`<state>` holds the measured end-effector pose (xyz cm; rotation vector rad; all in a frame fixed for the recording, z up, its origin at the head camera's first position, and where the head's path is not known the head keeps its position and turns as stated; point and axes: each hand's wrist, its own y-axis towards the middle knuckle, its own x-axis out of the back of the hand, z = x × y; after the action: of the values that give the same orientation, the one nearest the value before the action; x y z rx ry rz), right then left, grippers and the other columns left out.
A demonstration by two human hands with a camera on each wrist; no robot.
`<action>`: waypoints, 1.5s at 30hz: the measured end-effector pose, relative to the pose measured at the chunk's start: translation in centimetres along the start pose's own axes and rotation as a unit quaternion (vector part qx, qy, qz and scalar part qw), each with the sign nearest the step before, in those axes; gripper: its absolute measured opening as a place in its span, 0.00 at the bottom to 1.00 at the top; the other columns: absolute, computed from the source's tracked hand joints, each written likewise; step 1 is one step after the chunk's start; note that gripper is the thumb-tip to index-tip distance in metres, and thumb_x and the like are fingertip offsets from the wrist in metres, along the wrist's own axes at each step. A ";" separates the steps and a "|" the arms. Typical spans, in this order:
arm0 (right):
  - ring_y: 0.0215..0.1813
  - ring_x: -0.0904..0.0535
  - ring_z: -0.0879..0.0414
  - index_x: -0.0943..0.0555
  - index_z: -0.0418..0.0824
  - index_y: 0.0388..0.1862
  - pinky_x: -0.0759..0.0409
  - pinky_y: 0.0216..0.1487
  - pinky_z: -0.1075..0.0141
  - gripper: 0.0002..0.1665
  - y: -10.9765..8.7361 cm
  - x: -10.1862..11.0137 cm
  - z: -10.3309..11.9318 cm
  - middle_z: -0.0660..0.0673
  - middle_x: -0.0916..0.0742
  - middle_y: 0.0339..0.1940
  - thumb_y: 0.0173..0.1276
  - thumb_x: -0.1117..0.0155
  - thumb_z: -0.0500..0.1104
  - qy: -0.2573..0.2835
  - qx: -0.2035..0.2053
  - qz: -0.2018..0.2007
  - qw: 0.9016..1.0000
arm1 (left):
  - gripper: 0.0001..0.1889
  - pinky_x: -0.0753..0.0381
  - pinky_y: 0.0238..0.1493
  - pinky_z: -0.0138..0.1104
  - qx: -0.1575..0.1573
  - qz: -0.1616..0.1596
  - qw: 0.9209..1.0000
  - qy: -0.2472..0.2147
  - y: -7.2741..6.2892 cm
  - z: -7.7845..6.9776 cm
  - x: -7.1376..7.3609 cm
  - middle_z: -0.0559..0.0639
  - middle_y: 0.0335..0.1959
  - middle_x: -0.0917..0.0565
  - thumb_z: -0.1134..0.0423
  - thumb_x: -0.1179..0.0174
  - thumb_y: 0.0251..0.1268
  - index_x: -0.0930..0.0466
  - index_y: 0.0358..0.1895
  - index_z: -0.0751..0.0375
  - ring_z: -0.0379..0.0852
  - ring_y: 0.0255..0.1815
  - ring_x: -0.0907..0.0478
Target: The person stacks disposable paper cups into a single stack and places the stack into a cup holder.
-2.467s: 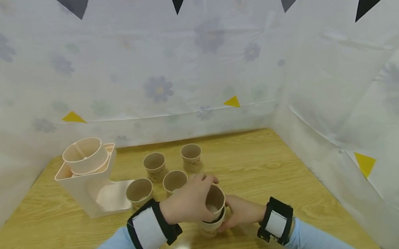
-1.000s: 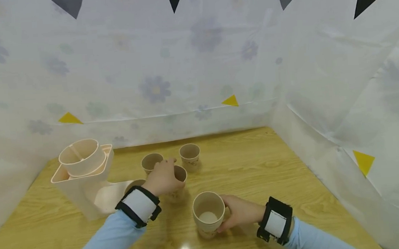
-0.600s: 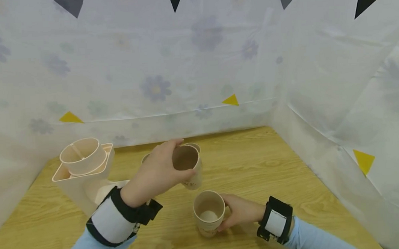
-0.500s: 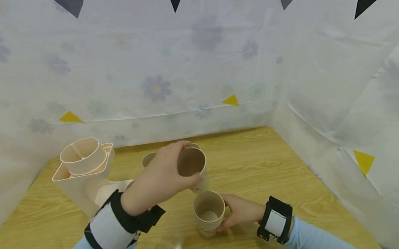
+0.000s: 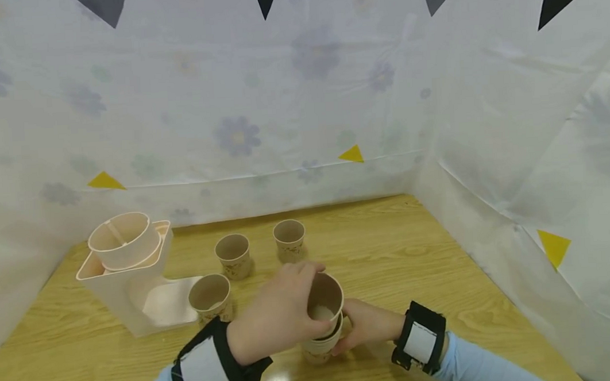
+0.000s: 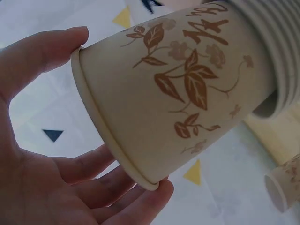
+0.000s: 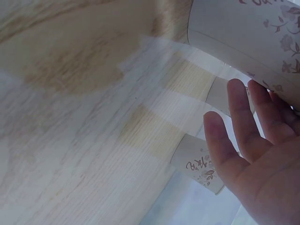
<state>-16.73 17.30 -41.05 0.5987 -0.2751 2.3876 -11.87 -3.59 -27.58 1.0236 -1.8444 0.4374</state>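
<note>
My left hand (image 5: 282, 312) grips a paper cup (image 5: 327, 296) by its rim, thumb and fingers on opposite sides. In the left wrist view this paper cup (image 6: 164, 98) shows a brown leaf print, and its base sits partly inside a stack of nested paper cups (image 6: 281, 47). The stack (image 5: 318, 351) stands upright on the table, and my right hand (image 5: 371, 323) holds it from the right side. Seen from the right wrist, the fingers of my right hand (image 7: 262, 159) lie against the stack's printed wall (image 7: 248, 37).
Three single paper cups stand upright behind and left of my hands: a near-left cup (image 5: 210, 296), a far-left cup (image 5: 233, 257) and a far cup (image 5: 289, 240). Farther left is a pale plastic holder (image 5: 135, 303) with a round open piece (image 5: 127, 246) on top.
The left hand first let go of one cup in the stack. It then took another from among the standing cups and brought it rightward onto the stack. The right hand stayed put.
</note>
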 end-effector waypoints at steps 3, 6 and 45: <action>0.61 0.29 0.63 0.32 0.49 0.64 0.36 0.64 0.64 0.40 0.0 -0.1 0.0 0.50 0.22 0.60 0.53 0.27 0.46 0.002 -0.004 -0.001 1.000 | 0.33 0.24 0.45 0.38 0.006 0.018 1.000 -0.009 0.3 0.5 -0.8 0.57 0.52 0.24 0.57 0.32 0.48 0.32 0.59 0.66 0.50 0.51 0.27; 0.60 0.28 0.63 0.32 0.49 0.64 0.35 0.64 0.64 0.39 0.0 0.0 0.1 0.49 0.21 0.59 0.53 0.27 0.45 -0.003 -0.001 -0.001 1.000 | 0.33 0.24 0.44 0.38 0.017 0.034 0.999 -0.021 0.5 0.9 -1.5 0.58 0.53 0.24 0.59 0.33 0.48 0.32 0.59 0.66 0.51 0.52 0.28; 0.61 0.27 0.56 0.30 0.43 0.63 0.30 0.59 0.64 0.41 0.2 -0.3 -0.1 0.44 0.21 0.59 0.49 0.25 0.44 -0.016 0.005 -0.026 1.000 | 0.39 0.26 0.44 0.56 0.304 -0.026 0.951 0.057 -2.6 14.8 0.6 0.78 0.57 0.35 0.55 0.35 0.52 0.38 0.63 0.75 0.75 0.57 0.38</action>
<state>-16.69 17.04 -41.31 0.6410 -0.2585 2.3317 -18.31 -15.25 -34.62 1.4142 -1.6008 1.0531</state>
